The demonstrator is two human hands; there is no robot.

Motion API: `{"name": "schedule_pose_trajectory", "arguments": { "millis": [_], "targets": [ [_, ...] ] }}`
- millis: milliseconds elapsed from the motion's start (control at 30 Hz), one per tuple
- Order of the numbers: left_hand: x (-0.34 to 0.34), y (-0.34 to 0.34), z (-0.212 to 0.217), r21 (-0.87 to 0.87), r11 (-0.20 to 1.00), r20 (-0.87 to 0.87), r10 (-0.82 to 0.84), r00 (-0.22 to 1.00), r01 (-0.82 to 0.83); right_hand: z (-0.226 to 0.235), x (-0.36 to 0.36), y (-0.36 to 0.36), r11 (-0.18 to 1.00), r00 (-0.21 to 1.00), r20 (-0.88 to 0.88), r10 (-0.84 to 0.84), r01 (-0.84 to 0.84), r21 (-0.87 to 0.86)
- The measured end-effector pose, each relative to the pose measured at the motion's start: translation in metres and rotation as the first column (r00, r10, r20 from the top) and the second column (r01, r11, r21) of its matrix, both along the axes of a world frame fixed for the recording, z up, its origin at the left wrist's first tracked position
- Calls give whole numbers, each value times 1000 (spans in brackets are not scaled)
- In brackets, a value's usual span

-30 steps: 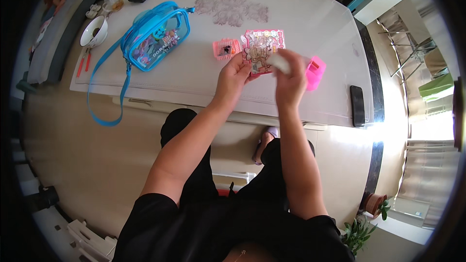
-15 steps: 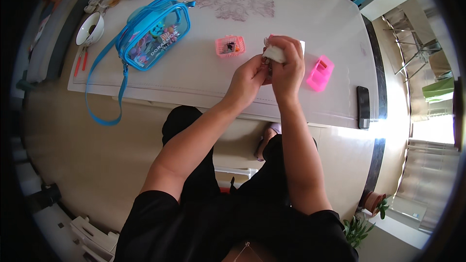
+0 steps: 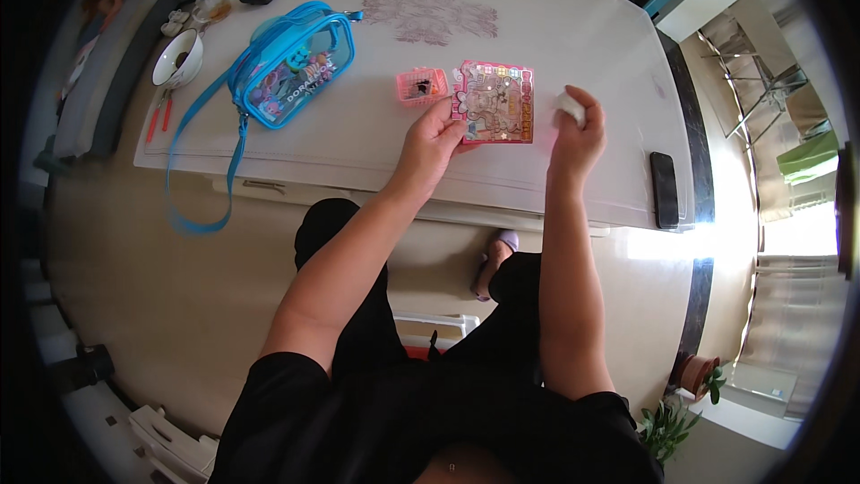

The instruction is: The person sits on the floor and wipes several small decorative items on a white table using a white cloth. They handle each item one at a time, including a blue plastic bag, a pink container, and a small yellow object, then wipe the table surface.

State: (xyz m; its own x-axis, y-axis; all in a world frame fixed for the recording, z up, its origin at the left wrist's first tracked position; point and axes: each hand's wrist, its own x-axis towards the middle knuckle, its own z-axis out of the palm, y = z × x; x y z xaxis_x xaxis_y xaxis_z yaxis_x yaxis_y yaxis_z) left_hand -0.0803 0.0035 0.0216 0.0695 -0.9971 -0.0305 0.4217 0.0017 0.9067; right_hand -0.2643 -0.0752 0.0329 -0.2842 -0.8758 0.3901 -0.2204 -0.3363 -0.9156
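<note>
My left hand (image 3: pixel 430 145) pinches the left edge of a flat, pink-bordered card (image 3: pixel 498 102) with shiny raised cartoon decorations, which faces up above the table. To the right of the card, and apart from it, my right hand (image 3: pixel 578 145) is closed on a crumpled white tissue or cloth (image 3: pixel 570 108); its exact kind is unclear. Just left of the card stands a small pink lattice basket (image 3: pixel 432 74) with some dark and orange bits inside. The bright pink box is mostly hidden by my right hand.
On the left lies a clear bag with blue trim (image 3: pixel 305 63), its strap (image 3: pixel 172 188) hanging over the table edge. Farther left are a white bowl (image 3: pixel 190 67), red-handled tool (image 3: pixel 161 116) and glass cup (image 3: pixel 212 7). A black phone (image 3: pixel 664 190) rests near the right edge.
My hands have moved apart. The right hand has gone right with the white tissue or cloth, and the card in my left hand now shows its decorated face.
</note>
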Motion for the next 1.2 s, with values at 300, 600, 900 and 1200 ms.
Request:
{"name": "schedule_pose_trajectory", "arguments": {
  "millis": [300,600,900,1200],
  "targets": [
    [-15,-4,-6,21,1000,277,12,961,-19,5,59,53,881,832,-418,365,-454,-135],
    [-12,-13,-13,15,966,176,-256,951,257,14,45,2,958,903,-364,226,-274,-86],
    [19,-3,-9,-8,987,124,-157,980,160,-4,-21,-19,971,963,254,86,-139,197],
    [-5,-3,-5,25,1000,-123,6,992,-3,-8,31,50,929,915,-169,365,-370,5]
  ]
}}
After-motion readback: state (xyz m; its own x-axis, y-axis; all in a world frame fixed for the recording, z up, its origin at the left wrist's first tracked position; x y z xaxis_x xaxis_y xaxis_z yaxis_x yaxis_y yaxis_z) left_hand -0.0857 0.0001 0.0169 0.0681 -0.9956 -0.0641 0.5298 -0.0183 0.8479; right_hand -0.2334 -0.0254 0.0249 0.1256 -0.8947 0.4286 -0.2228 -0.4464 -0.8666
